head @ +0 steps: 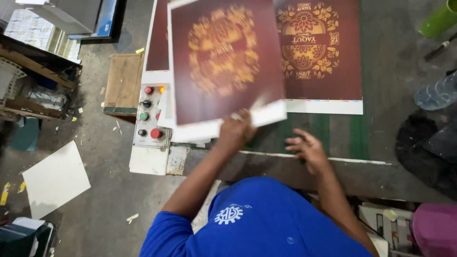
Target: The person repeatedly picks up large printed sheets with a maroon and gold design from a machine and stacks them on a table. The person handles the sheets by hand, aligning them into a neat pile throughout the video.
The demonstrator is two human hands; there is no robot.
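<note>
- The left hand (235,131) gripped a maroon printed sheet (223,62) by its lower edge, lifted and blurred above the machine bed (333,138).
- The right hand (308,150) rested open, flat on the bed.
- Placing it would likely need squaring against the flat printed sheet (319,52).

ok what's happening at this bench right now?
A person in a blue shirt holds a dark red printed sheet with a gold ornament, lifted by its lower edge in the left hand. The right hand rests flat on the green work surface. A second matching sheet lies flat on the surface behind. A control panel with red and green buttons sits to the left.
</note>
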